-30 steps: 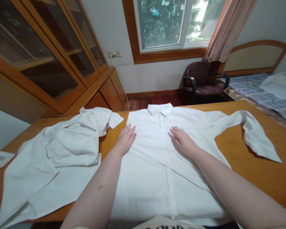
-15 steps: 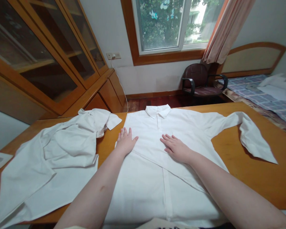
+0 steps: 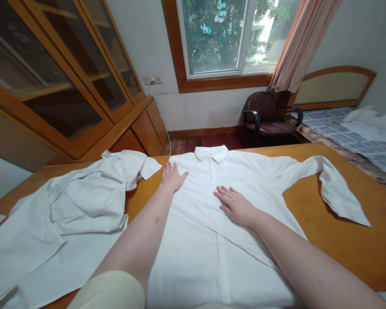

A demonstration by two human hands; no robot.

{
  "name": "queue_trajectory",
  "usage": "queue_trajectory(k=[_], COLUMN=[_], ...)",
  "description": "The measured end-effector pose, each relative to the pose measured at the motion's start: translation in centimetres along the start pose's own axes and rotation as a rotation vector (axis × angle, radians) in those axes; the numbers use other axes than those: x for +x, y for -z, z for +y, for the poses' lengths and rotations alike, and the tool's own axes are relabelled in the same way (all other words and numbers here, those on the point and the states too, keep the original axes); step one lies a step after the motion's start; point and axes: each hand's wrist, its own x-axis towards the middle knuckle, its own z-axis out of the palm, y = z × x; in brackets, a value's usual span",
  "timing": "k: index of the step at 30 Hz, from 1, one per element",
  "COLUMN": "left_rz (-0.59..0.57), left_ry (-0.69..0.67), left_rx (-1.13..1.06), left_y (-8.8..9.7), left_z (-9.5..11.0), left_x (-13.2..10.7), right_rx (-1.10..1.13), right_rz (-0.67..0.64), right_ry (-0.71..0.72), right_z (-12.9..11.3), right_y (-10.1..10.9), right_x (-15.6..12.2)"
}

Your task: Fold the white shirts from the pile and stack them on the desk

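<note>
A white shirt (image 3: 193, 240) lies spread on the wooden table (image 3: 341, 253), front side up, its collar at the far edge. One sleeve reaches out to the right and bends toward me; the other is folded slantwise across the front. My left hand (image 3: 173, 177) lies flat at the shirt's left shoulder edge, fingers spread and pointing away from me. On the middle of the chest rests my right hand (image 3: 234, 205), palm down with fingers stretched to the left. Neither hand grips the cloth.
Left of the shirt lies a second white garment (image 3: 86, 206), crumpled. A glass-door cabinet (image 3: 67, 81) stands at the left. Beyond the table are a brown armchair (image 3: 265, 111), a window (image 3: 215, 43) and a bed (image 3: 350, 124). A white cord (image 3: 163, 116) hangs from the wall socket.
My left hand has slid a little farther up along the shirt's left edge toward the shoulder. The right hand stays at about the same place on the chest. The view has shifted slightly.
</note>
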Motion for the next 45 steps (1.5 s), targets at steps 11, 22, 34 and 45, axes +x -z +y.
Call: queue_trajectory(k=[11, 22, 34, 45], left_rz=[0.137, -0.033, -0.021, 0.006], left_ry=[0.033, -0.093, -0.106, -0.113], left_rx=[0.077, 0.034, 0.018, -0.033], left_y=[0.6, -0.2, -0.1, 1.1], left_z=[-0.9, 4.6, 4.1, 2.9], left_x=[1.9, -6.0, -6.0, -4.7], right_rx=[-0.003, -0.03, -0.12, -0.173], right_rz=[0.003, 0.006, -0.012, 0.04], right_ry=[-0.003, -0.009, -0.022, -0.122], right_z=[0.0, 0.0, 0.7, 2.6], right_y=[0.0, -0.2, -0.4, 0.4], right_x=[0.0, 0.2, 0.7, 0.2])
